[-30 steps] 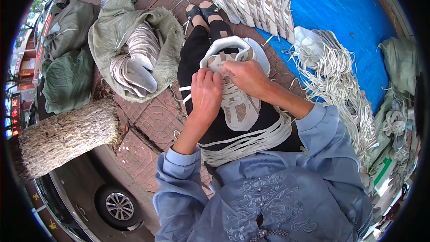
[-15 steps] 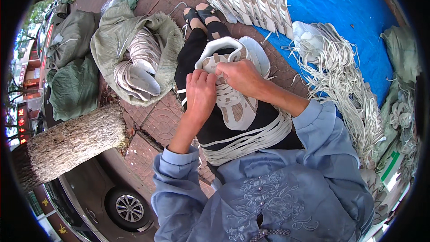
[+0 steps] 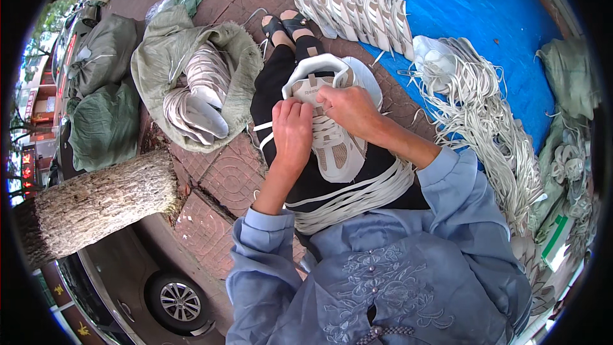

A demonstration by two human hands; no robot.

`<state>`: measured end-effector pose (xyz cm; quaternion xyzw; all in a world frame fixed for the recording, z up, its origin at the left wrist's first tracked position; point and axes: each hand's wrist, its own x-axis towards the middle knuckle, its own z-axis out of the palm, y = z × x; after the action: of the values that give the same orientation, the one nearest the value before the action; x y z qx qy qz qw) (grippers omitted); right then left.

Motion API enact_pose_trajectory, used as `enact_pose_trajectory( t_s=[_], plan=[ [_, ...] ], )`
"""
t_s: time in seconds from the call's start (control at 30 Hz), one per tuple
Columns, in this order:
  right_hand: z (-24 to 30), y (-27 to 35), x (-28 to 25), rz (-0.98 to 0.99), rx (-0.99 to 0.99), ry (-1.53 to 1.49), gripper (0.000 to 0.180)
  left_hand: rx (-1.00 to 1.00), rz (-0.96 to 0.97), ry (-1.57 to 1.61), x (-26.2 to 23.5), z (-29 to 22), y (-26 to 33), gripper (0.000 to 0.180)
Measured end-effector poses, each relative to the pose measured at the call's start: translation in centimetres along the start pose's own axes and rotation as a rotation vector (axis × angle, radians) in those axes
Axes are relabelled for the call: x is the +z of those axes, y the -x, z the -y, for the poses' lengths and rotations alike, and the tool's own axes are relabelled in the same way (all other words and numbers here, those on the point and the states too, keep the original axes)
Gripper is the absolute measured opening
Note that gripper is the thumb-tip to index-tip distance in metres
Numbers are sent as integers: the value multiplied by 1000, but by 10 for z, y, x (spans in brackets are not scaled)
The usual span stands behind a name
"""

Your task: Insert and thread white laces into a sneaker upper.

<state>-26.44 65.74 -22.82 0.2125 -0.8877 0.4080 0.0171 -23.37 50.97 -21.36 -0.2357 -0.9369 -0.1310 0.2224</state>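
A white and beige sneaker (image 3: 335,147) lies on my lap, toe pointing toward me. My left hand (image 3: 292,129) is closed on the shoe's left side by the eyelets. My right hand (image 3: 343,107) pinches a white lace (image 3: 263,126) at the upper eyelets near the tongue. A bundle of white laces (image 3: 357,195) drapes across my thighs. My feet in black sandals (image 3: 284,24) rest on the brick paving.
An open green sack (image 3: 159,57) of shoe parts lies at left. Finished sneakers (image 3: 357,6) line a blue tarp (image 3: 472,13). A large pile of laces (image 3: 491,121) sits at right. A tree trunk (image 3: 96,204) and a parked car (image 3: 159,287) are at lower left.
Both hands stay on the sneaker and shift slightly along the eyelets. The view has tilted a little.
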Motion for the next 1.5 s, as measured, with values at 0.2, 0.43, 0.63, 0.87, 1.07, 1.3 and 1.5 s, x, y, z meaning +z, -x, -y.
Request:
enact_pose_trajectory(
  t_s=[0.2, 0.43, 0.63, 0.87, 1.07, 1.3, 1.5],
  plan=[
    [0, 0, -1, 35, 20, -24, 12, 1, 33, -5, 1, 3, -2, 9],
    [-6, -3, 3, 38, 108, -257, 12, 78, 65, 34, 7, 1, -13, 19],
    [10, -1, -15, 265, 391, -445, 16, 14, -4, 194, 16, -6, -5, 18],
    [4, 6, -18, 116, 114, -419, 31, -113, -102, 208, 18, -12, -2, 21],
    [10, 4, -18, -102, -420, 168, 33, -29, -13, 76, 1, -2, 0, 19],
    [22, -12, -21, 69, -397, 391, 24, -72, 32, 101, 1, 0, 1, 16],
    [12, -24, -8, 74, -481, 317, 19, -112, -2, 148, 5, -4, -2, 17]
  ],
)
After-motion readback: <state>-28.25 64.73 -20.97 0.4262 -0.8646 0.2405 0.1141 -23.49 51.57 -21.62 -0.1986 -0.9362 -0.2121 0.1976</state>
